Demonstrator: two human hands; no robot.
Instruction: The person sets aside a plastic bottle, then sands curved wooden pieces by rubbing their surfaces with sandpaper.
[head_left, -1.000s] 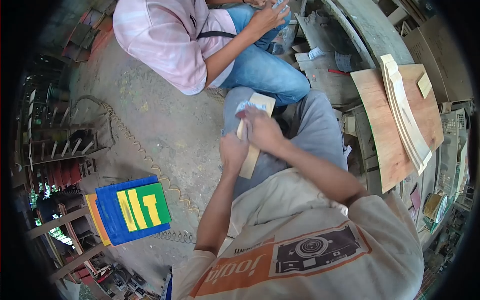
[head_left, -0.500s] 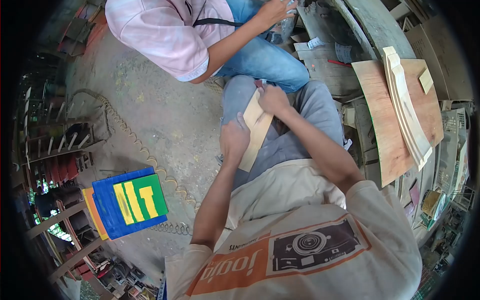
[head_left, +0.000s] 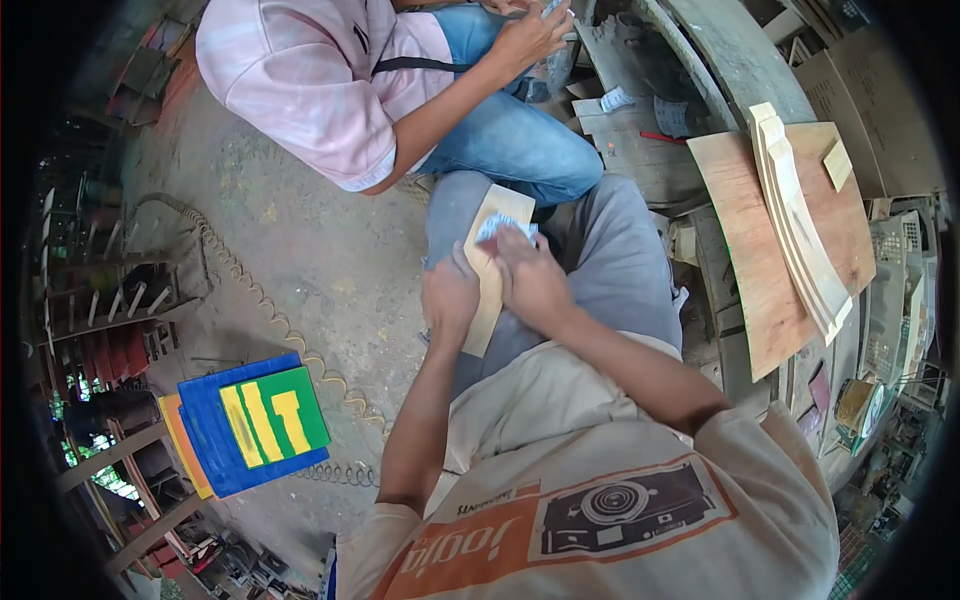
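A pale wooden board (head_left: 484,328) lies lengthwise across my lap, over my left thigh. My left hand (head_left: 450,298) is closed on its left edge. On the upper face of the board, my right hand (head_left: 533,286) presses a folded piece of sandpaper (head_left: 506,229), with a printed white-blue back and a reddish-brown side. The fingertips of my right hand are partly hidden by the sheet.
Ahead sits another person (head_left: 300,80) with both hands raised. A plywood sheet (head_left: 720,200) carrying a long moulded wood piece (head_left: 790,220) stands on my right. Painted boards (head_left: 270,420) and a coiled hose (head_left: 270,310) are on the left.
My right hand has slid the sandpaper from the board's far end back toward me. The other person's hands have shifted slightly, and the whole view has moved a little.
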